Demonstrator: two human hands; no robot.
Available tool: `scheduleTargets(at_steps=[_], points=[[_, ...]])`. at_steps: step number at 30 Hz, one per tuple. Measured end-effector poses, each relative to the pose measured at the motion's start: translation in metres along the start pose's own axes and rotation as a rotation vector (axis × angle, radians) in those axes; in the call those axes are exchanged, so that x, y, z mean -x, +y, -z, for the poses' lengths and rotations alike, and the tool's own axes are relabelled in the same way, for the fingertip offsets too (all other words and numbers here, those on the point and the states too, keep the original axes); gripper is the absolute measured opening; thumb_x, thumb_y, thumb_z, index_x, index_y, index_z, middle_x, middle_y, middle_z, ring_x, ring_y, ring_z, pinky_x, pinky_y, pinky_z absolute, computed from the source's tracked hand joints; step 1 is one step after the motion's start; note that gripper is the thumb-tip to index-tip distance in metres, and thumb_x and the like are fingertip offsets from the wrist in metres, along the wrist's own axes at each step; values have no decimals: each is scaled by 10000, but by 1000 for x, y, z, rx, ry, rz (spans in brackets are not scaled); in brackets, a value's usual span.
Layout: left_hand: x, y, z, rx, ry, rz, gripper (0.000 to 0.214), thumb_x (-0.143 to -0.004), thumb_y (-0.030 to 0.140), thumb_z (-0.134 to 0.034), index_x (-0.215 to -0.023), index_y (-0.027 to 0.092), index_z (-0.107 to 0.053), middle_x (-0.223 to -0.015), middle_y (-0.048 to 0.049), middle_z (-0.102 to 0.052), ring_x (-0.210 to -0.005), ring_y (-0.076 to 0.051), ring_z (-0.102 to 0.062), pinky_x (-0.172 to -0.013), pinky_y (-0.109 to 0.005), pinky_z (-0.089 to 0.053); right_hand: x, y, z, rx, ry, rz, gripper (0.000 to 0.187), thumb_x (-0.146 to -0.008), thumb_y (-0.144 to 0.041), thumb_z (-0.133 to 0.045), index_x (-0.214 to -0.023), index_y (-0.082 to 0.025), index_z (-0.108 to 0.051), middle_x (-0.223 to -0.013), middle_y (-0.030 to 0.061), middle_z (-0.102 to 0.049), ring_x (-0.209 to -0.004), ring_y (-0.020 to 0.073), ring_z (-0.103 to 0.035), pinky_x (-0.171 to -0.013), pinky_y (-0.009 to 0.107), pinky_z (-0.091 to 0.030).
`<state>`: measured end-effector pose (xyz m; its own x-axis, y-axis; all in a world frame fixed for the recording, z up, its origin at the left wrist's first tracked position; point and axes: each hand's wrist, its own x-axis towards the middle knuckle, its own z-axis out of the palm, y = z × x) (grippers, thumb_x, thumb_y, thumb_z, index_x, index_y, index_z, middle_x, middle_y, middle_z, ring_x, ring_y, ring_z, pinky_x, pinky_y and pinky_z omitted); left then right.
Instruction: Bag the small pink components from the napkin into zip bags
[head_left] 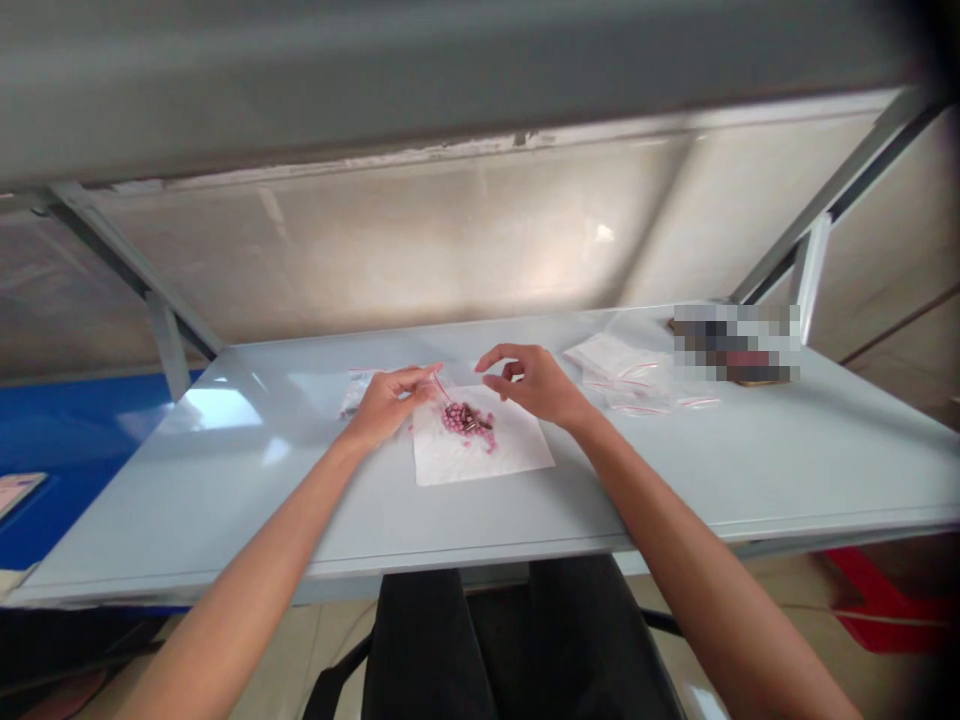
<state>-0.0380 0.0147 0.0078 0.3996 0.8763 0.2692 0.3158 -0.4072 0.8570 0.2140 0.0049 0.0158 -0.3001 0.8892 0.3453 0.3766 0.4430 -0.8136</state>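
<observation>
Bench top, pale grey-blue [225,500]. Near its centre lies a white square paper sheet [457,450], blotched with pink stains. On the sheet sits a cluster of glossy pink round beads [461,418], flecked with darker specks. Toward the far right corner of the bench lie clear plastic zip bags [622,370], each with red-striped closures. Beyond the left edge: a bright blue panel [75,470]. Past the front right corner: a red plastic object [885,610].
</observation>
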Motion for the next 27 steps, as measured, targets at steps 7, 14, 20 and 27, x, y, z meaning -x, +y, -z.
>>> scheduleTargets(at_steps=[7,14,20,27], points=[[3,3,-3,87,67,113,383,-826,561,-710,-954,216,-811,-1262,-96,-719,-1083,-284,-687,-758,-328,-563,-1,11,8,206,-362,-33,129,-795,-196,-675,-817,-170,-800,-770,33,-759,-684,141,-634,-664,253,-448],[3,7,2,131,68,126,411,-791,560,-753,-915,174,-814,-1247,-129,-722,-1154,-316,-670,-883,-351,-539,0,9,7,178,-306,6,162,-754,-146,-676,-871,-176,-784,-780,28,-745,-670,133,-615,-643,244,-441],[5,5,0,55,-13,74,382,-808,525,-750,-992,197,-819,-1175,-106,-755,-1061,-288,-706,-940,-363,-511,1,-9,-17,-130,102,62,202,-864,-359,-664,-888,-170,-731,-845,40,-721,-669,121,-562,-631,250,-439],[7,4,0,91,-66,73,371,-824,479,-745,-1029,176,-806,-991,-86,-791,-879,-235,-715,-779,-311,-530,1,-11,-30,-259,40,37,288,-885,-416,-647,-993,-160,-721,-956,70,-735,-657,124,-593,-592,257,-469]])
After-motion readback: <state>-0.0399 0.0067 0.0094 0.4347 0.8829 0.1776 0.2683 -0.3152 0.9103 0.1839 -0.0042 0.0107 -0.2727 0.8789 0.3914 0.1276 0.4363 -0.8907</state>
